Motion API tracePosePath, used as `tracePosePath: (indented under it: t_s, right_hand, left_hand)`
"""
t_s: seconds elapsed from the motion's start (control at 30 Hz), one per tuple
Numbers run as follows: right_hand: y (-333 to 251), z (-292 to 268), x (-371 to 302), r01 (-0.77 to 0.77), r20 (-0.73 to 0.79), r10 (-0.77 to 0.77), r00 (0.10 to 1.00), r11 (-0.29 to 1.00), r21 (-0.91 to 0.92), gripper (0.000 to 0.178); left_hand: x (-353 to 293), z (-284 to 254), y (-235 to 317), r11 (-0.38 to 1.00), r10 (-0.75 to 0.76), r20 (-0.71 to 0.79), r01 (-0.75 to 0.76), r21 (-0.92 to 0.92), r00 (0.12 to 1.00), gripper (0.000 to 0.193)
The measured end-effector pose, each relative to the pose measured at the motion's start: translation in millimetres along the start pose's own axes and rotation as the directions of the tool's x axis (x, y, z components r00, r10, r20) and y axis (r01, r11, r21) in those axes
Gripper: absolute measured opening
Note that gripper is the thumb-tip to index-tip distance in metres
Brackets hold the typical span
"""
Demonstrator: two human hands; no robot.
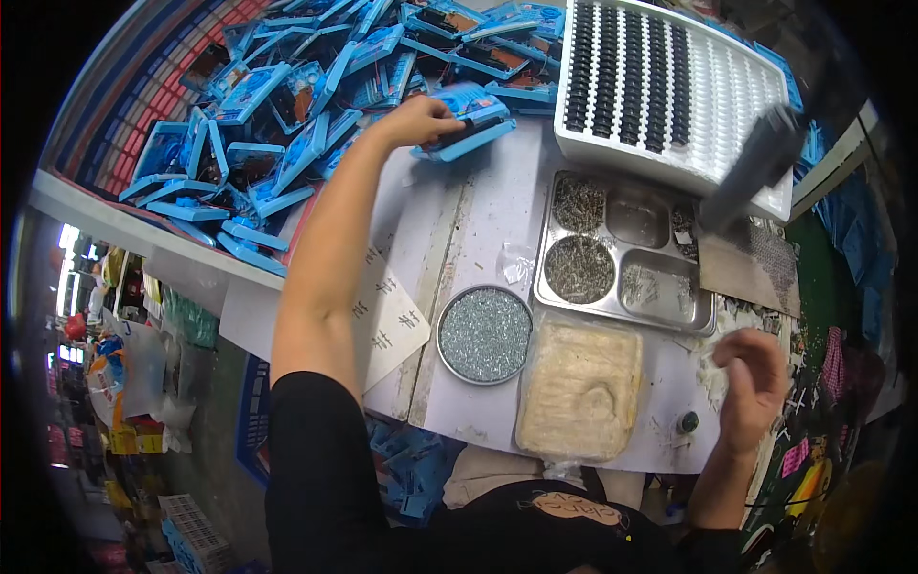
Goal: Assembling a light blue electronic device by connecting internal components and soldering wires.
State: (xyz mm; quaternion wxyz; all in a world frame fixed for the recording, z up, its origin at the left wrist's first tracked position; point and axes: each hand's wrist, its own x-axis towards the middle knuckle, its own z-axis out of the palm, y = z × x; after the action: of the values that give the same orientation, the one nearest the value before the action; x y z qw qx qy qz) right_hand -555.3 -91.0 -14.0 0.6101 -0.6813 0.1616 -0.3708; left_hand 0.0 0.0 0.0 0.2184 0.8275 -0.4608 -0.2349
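My left hand [421, 122] reaches to the far side of the table, its fingers closed on the edge of a blue plastic casing [478, 134] with dark parts inside. The casing is tilted and slightly blurred, beside a large heap of similar blue casings [253, 91], some showing wires and brown boards. My right hand [751, 387] is near the table's right side, its fingers loosely curved and the thumb apart, with nothing seen in it. Close to that hand are a small dark round knob [688, 422] and a steel compartment tray [622, 239] holding small metal parts.
A round tin [485, 335] of small silvery pieces stands mid-table beside a yellowish block in plastic [580, 390]. At the back right is a white tray [727, 105] with rows of black parts. A dark tool [755, 163] hangs over the right side. Handwritten card [392, 325] lies left.
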Motion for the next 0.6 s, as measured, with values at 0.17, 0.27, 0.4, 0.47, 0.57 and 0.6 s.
tracePosePath:
  t_s: [0.17,0.27,0.4,0.47,0.57,0.6]
  right_hand:
    - [16,45,13,-0.149,0.360,0.167,0.918,0.986,-0.076,0.032]
    - [33,98,27,-0.096,0.422,0.142,0.896,0.987,-0.128,0.080]
    - [66,148,40,0.054,0.305,-0.022,0.952,0.994,-0.097,0.096]
    - [48,146,33,0.058,0.277,-0.042,0.960,0.997,-0.052,0.074]
    - [45,110,6,-0.127,0.213,0.085,0.973,0.973,0.192,0.054]
    - [34,100,-3,-0.231,0.199,0.184,0.963,0.943,0.241,0.045]
  left_hand:
    - [-80,-3,36,0.826,-0.128,0.018,0.116,-0.552,0.992,0.032]
    - [-134,43,91,0.505,-0.213,-0.023,0.090,-0.859,0.977,0.031]
    - [-181,95,128,0.184,-0.021,0.098,0.100,-0.978,0.995,0.033]
    - [-206,118,157,0.082,0.037,0.122,0.118,-0.990,0.992,0.036]
    - [-237,118,180,0.424,0.127,0.092,0.030,-0.905,0.988,0.036]
    - [-254,117,181,0.526,0.149,0.058,-0.029,-0.850,0.987,0.031]
